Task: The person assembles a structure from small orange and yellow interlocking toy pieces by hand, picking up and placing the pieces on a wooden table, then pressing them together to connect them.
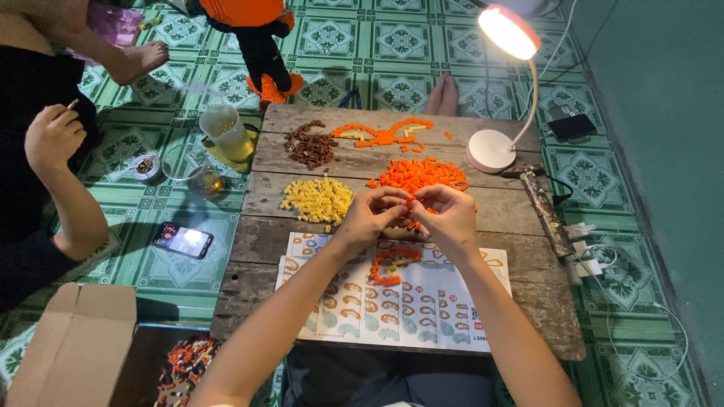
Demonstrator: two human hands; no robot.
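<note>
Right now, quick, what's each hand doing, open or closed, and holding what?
Left hand: fingers pinched shut on small orange bricks.
Right hand: fingers pinched shut on the same small orange bricks, meeting the left above the instruction sheet.

wooden plank worktop (528, 218): brown brick pile (311, 145), yellow brick pile (318, 200), orange brick pile (419, 174), instruction sheet (407, 301), desk lamp (494, 147).

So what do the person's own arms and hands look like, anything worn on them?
Both arms are bare from the lower edge of the picture up to the wrists, with no sleeves showing. The left hand and right hand wear no gloves, and no watch, bracelet or ring can be made out at this size. The fingernails look short and unpainted, though they are small in the picture.
</note>
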